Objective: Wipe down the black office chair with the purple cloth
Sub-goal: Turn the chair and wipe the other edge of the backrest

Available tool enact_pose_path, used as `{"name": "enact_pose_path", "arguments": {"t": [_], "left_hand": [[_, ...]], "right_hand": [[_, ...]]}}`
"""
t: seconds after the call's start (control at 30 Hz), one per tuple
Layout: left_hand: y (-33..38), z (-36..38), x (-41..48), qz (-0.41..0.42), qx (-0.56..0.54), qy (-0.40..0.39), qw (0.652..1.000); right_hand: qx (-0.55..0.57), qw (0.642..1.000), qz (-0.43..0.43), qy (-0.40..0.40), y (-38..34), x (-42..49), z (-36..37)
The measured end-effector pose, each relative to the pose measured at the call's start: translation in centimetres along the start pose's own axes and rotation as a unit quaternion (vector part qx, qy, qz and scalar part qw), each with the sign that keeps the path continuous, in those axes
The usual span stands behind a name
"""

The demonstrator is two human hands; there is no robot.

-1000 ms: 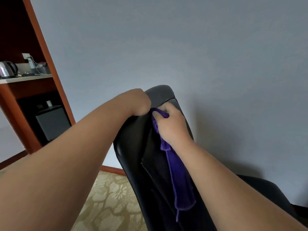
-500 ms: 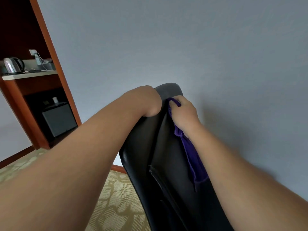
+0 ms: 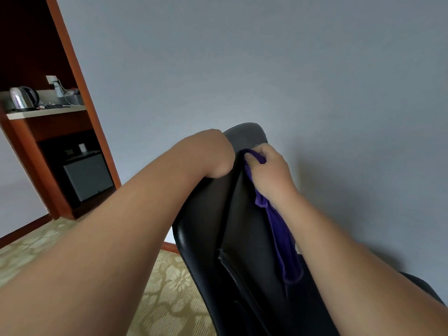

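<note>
A person leans over the back of a black chair (image 3: 213, 226) beside a grey wall (image 3: 315, 81), the right hand (image 3: 271, 173) pinching a bunched purple cloth (image 3: 283, 238) between thumb and curled fingers and pressing it to the upper right edge of the backrest, just under the top rim. The left hand (image 3: 215, 154) grips the opposite top edge, its fingers curled over and out of sight. The cloth's loose tail hangs beneath the right wrist along the chair's long axis, which runs from the hands down toward the camera. Most of the black surface lies below and left of the right fingers, so a downward stroke looks likeliest next. The left forearm crosses the backrest's left side and would block a sideways sweep. A wooden cabinet (image 3: 80, 93) holding a kettle (image 3: 23, 99) stands well apart at left, above patterned carpet (image 3: 169, 299)
</note>
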State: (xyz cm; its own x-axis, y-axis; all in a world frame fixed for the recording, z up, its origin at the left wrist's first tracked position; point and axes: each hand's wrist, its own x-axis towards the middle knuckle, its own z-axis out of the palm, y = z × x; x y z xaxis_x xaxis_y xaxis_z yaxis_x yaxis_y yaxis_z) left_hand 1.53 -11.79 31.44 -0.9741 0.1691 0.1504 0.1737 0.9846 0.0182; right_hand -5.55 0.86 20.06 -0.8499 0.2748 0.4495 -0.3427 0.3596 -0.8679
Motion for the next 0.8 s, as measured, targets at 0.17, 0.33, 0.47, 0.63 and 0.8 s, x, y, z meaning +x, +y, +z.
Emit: {"name": "enact_pose_path", "arguments": {"t": [0.17, 0.33, 0.47, 0.63, 0.8], "left_hand": [[-0.3, 0.1, 0.4, 0.000, -0.004, -0.002, 1.000], [-0.6, 0.4, 0.9, -0.001, -0.019, -0.003, 1.000], [-0.8, 0.4, 1.4, -0.006, -0.030, 0.002, 1.000], [-1.0, 0.4, 1.8, -0.014, -0.043, -0.001, 0.999], [-1.0, 0.4, 1.7, -0.017, -0.063, 0.007, 0.998]], "right_hand": [[-0.031, 0.998, 0.046, 0.017, 2.3, 6.0, 0.6], [-0.064, 0.994, 0.090, 0.006, 4.1, 10.1, 0.4], [-0.052, 0.994, 0.097, 0.003, 4.5, 10.8, 0.7], [-0.012, 0.997, 0.075, -0.016, 3.0, 7.7, 0.7], [-0.002, 0.998, 0.031, -0.049, 0.2, 2.2, 0.1]]}}
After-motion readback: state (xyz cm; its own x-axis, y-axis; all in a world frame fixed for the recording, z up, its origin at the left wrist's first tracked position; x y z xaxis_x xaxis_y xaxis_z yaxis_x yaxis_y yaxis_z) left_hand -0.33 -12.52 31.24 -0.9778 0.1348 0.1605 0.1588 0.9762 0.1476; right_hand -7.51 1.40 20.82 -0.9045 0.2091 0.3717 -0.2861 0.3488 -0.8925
